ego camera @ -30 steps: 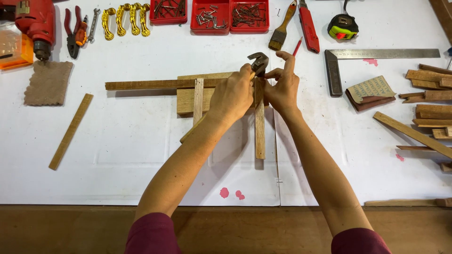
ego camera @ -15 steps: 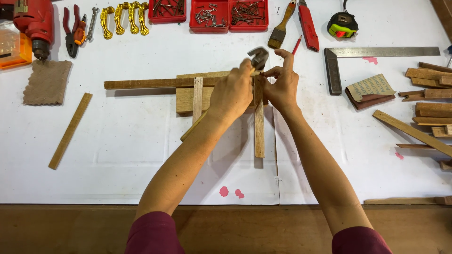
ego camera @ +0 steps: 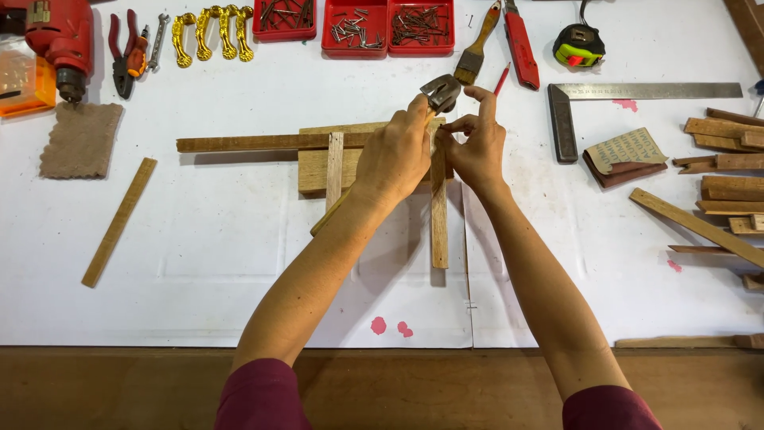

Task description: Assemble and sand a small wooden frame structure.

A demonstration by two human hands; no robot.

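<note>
Hammer (ego camera: 440,93) sits gripped in the left hand (ego camera: 395,155); right hand (ego camera: 475,143) fingers pinch something tiny above the wood strip (ego camera: 438,211). Small, careful taps work best.

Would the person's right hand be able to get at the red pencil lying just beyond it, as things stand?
Probably yes. The red pencil lies on bare white paper just past the right hand, with nothing between them; the paintbrush beside it leaves it clear. The fingers, though, look pinched at something small, too small to identify.
</note>
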